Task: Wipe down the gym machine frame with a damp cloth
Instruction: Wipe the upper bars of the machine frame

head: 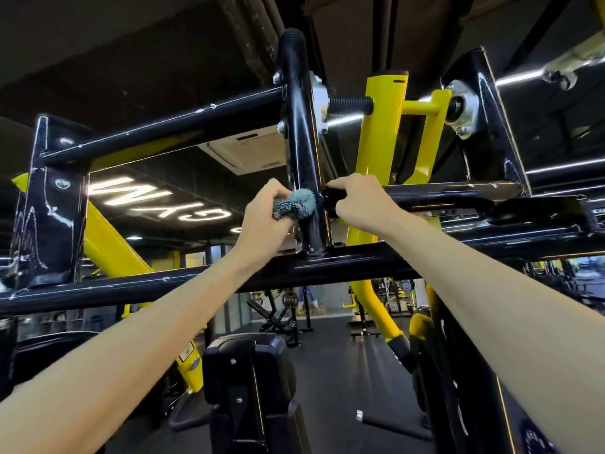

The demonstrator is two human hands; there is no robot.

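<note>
Both bare arms reach up and forward into the black frame (163, 283) of a gym machine, seen from below. The left hand (265, 213) has its fingers curled tight round a bunched grey-blue cloth (294, 204) and holds it against the left side of an upright black post (299, 126), low down, just above where the post meets the near crossbar. The cloth sits between the hand and the post and touches the post. The right hand (360, 204) is just right of the post, its fingers curled over a black bar (442, 193) that runs off to the right; the index finger lies along the top of the bar, and the hand grips the bar's left end beside the post. The two hands are close, with only the post between them. A second black crossbar runs farther up on the left and joins the post near two silver bolts. Right of the post a yellow arm (379, 132) rises behind the bar, fixed on a threaded shaft. Below the arms, near the middle, stands a black pad (248, 365). Far left, behind the frame, a lit sign (163, 201) glows white, and above it a ceiling unit (245, 152) shows pale. More gym machines stand far off on the dark floor (334, 371).
</note>
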